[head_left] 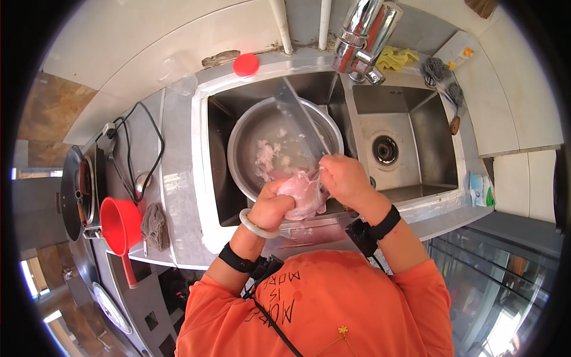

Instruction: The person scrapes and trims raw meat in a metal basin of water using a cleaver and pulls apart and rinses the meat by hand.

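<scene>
My left hand [272, 208] is wrapped round a piece of pale pink raw meat [302, 193] over the near rim of a metal basin [237, 140]. To its right, my right hand [346, 180] is closed on the handle end of a large knife [302, 119]; its wide blade points up and left across the basin. Some of the meat's skin or membrane stretches up to the right fingers. Pale scraps [266, 156] lie in the basin, which sits in the left sink.
The right sink [416, 125] has a drain. A chrome faucet [360, 50] stands behind the divider, a yellow cloth [395, 58] beside it. A red lid [245, 65] rests on the back edge. At left are a red dipper [121, 226], a grey cloth [155, 227] and a black cable [156, 128].
</scene>
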A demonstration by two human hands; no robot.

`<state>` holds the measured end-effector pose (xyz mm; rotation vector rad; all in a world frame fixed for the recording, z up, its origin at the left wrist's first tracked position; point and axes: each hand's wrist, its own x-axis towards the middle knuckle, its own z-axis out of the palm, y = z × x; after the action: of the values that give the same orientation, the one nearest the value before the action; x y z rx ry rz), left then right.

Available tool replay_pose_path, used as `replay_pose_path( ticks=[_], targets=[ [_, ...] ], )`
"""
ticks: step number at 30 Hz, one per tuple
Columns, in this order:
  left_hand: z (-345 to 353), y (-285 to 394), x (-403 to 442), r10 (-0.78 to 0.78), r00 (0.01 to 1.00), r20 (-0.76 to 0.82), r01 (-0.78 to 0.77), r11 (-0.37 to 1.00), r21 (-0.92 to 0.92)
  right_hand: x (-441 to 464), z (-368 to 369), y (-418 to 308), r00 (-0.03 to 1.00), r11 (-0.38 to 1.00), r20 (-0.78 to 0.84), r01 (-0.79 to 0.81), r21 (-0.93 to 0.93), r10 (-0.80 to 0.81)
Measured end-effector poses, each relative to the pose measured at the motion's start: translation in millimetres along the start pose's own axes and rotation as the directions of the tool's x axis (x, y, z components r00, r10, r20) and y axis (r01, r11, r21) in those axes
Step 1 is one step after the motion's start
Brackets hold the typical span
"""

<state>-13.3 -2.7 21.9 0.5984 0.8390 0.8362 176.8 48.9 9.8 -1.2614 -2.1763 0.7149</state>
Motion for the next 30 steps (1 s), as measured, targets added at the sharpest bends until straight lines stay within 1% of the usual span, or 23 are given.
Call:
replay_pose_path(
  ticks=[1,3,5,7,8,10,11,12,13,14,15,17,18,20,21,23,24,25,26,27,28,29,30],
  targets=[
    [-2,-1,-1,-0.002,1.000,0.001,0.002,1.000,0.001,0,1,6,1.000,1.000,-0.029,-0.009,0.028,0.010],
    [-4,-3,-3,0.064,0.998,-0.003,-0.064,0.998,-0.021,-1,-1,11,1.000,1.000,-0.013,-0.021,0.017,0.021],
    [-7,-4,-4,0.070,0.998,-0.005,-0.070,0.996,-0.056,-1,-2,13,0.999,0.999,0.000,-0.033,0.001,0.033],
    [-14,-5,-5,0.070,0.998,-0.003,-0.070,0.994,-0.088,-3,-2,13,0.993,0.973,0.092,-0.046,-0.226,0.068],
    [-26,-4,-6,0.086,0.996,0.035,-0.087,0.995,0.041,-6,-1,20,0.993,0.973,0.091,-0.049,-0.224,0.071],
    [-54,-2,-7,0.113,0.988,0.107,-0.140,0.947,0.290,-13,1,44,0.976,0.904,0.028,-0.187,-0.384,0.214],
    [-57,-5,-10,0.112,0.987,0.118,-0.147,0.926,0.347,-18,-4,43,0.976,0.908,0.042,-0.183,-0.378,0.214],
    [-61,-7,-14,0.111,0.986,0.128,-0.154,0.903,0.402,-20,-13,38,0.982,0.945,0.001,-0.182,-0.270,0.189],
    [-61,-8,-11,0.149,0.982,0.118,-0.180,0.929,0.324,-17,-23,32,0.985,0.972,-0.052,-0.169,-0.163,0.163],
    [-59,-9,-8,0.181,0.978,0.106,-0.202,0.949,0.242,-16,-30,23,0.978,0.975,-0.014,-0.208,-0.081,0.207],
    [-56,-10,-6,0.209,0.973,0.095,-0.222,0.962,0.158,-16,-32,16,0.978,0.975,-0.016,-0.208,-0.080,0.207],
    [-47,-7,-5,0.234,0.968,0.085,-0.241,0.968,0.075,-15,-32,5,0.979,0.964,-0.072,-0.171,0.202,0.189],
    [-38,-1,-9,0.240,0.969,0.064,-0.241,0.970,0.013,-17,-33,3,0.978,0.963,-0.075,-0.176,0.203,0.194],
    [-35,4,-9,0.240,0.970,0.041,-0.239,0.970,-0.045,-19,-32,0,0.994,0.988,0.040,-0.104,0.118,0.100],
    [-38,5,-8,0.182,0.976,0.118,-0.167,0.977,-0.130,-17,-31,-5,0.994,0.987,0.040,-0.105,0.120,0.101],
    [-37,7,-8,0.130,0.972,0.197,-0.087,0.974,-0.210,-12,-32,-18,0.995,0.952,0.054,-0.101,0.290,0.089],
    [-34,8,-8,0.169,0.963,0.212,-0.161,0.985,-0.055,-9,-34,-23,0.994,0.951,0.056,-0.102,0.291,0.090],
    [-29,9,-8,0.203,0.951,0.234,-0.231,0.968,0.099,-7,-36,-27,0.989,0.960,0.126,-0.103,0.260,0.072],
    [-24,11,-9,0.201,0.951,0.236,-0.228,0.969,0.095,-5,-38,-30,0.979,0.968,0.197,-0.102,0.228,0.057],
    [-18,14,-9,0.213,0.938,0.274,-0.262,0.952,0.158,-4,-38,-32,0.978,0.969,0.197,-0.104,0.223,0.060],
    [-14,15,-10,0.222,0.924,0.311,-0.297,0.930,0.217,-3,-37,-35,0.973,0.953,0.223,-0.123,0.277,0.061],
    [-11,16,-9,0.221,0.924,0.311,-0.295,0.932,0.213,-3,-37,-36,0.966,0.933,0.250,-0.144,0.331,0.061],
    [-9,17,-7,0.196,0.914,0.356,-0.285,0.933,0.218,-3,-35,-34,0.965,0.933,0.253,-0.146,0.330,0.062]
  ],
)
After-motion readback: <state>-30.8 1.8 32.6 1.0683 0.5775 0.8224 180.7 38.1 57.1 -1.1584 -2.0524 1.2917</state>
